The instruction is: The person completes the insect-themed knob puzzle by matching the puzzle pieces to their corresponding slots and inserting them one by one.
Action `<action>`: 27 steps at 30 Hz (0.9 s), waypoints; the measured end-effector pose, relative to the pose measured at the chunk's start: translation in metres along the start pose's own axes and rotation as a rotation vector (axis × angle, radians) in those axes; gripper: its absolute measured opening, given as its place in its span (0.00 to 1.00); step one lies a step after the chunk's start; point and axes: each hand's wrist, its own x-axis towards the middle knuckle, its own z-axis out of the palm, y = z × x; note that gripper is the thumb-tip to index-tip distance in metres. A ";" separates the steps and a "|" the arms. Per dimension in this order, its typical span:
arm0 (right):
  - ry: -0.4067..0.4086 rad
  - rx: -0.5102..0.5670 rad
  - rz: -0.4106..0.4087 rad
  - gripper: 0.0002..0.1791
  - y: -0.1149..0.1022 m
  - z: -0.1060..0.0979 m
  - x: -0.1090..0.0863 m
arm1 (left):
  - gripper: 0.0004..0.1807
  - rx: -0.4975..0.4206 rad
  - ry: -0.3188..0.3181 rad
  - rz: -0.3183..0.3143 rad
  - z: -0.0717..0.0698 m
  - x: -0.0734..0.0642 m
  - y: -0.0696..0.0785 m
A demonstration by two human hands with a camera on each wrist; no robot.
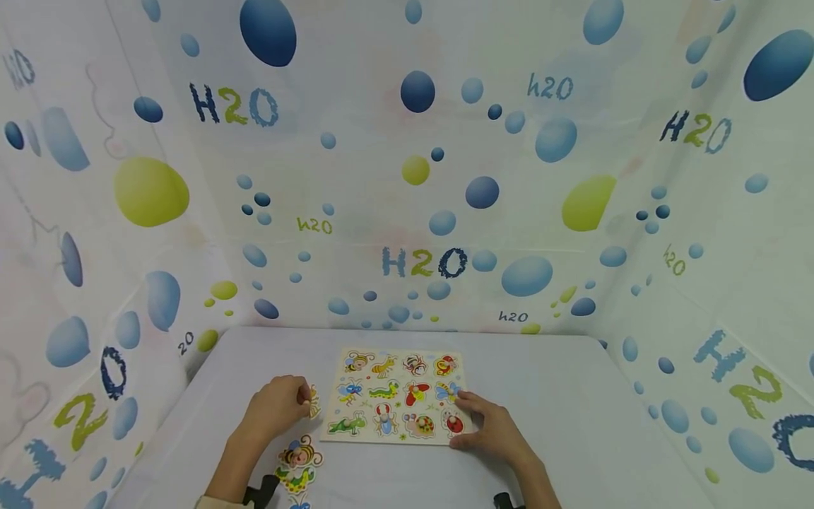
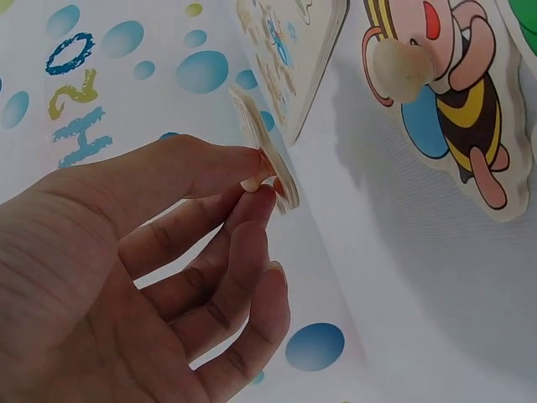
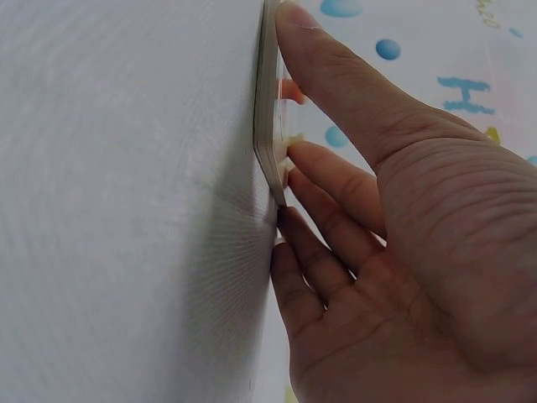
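My left hand (image 1: 280, 404) pinches a small wooden puzzle piece (image 2: 281, 159) by its peg, between thumb and fingertips. The piece is tilted on edge just left of the puzzle board (image 1: 398, 375), its printed face mostly turned away in the left wrist view. Colourful insect pictures cover the board in rows. At the board's right side lies my right hand (image 1: 497, 430), its thumb at the near corner and its fingers along the edge, loosely extended. Near my left wrist lie a bee piece (image 2: 470, 109) with a round wooden knob and a green caterpillar piece (image 1: 296, 481).
Part of a blue piece (image 1: 300, 505) shows at the bottom edge of the head view, below the caterpillar. White cloth covers the table (image 1: 559, 396). Printed curtains (image 1: 356, 177) with blue bubbles and H2O lettering stand behind and at both sides.
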 end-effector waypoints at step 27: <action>0.006 -0.006 -0.015 0.49 0.001 0.000 0.001 | 0.07 -0.004 0.022 0.061 0.006 0.014 0.015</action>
